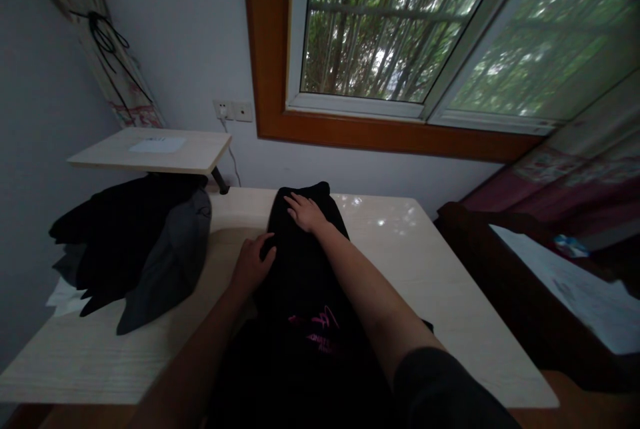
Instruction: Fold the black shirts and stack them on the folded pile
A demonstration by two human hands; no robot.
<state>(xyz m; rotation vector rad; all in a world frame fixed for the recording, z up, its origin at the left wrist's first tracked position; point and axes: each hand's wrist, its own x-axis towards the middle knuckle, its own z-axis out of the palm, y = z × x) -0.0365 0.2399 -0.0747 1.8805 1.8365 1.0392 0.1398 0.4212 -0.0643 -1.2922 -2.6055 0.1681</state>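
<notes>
One cloth, black, is laid lengthwise on the tabletop, its far end near the back edge and its near part run toward the wearer's body. By the right hand the far part is covered, palm down and fingers loosely spread; nothing seems to be pinched there, and the flat touch is probably meant to keep the cloth smooth and stop it sliding. The left hand is held at the cloth's left edge, thumb and forefinger parted, perhaps so that the border can be steadied or straightened. Whether any fabric is caught by its other fingers cannot be told, as they are turned from view.

A pile of black and grey fabric is set to the left, partly under the shelf, by which arrangement the middle of the tabletop is likely kept free for the work.

The cloth's right side is largely hidden by the right forearm, past which a small black tip is seen; its owner cannot be made out. Much is lost in the dark at the bottom: whether the pink print is carried by the cloth or by the wearer's clothing is unclear. The pile's back is shaded by the shelf, and its folds cannot be counted.
</notes>
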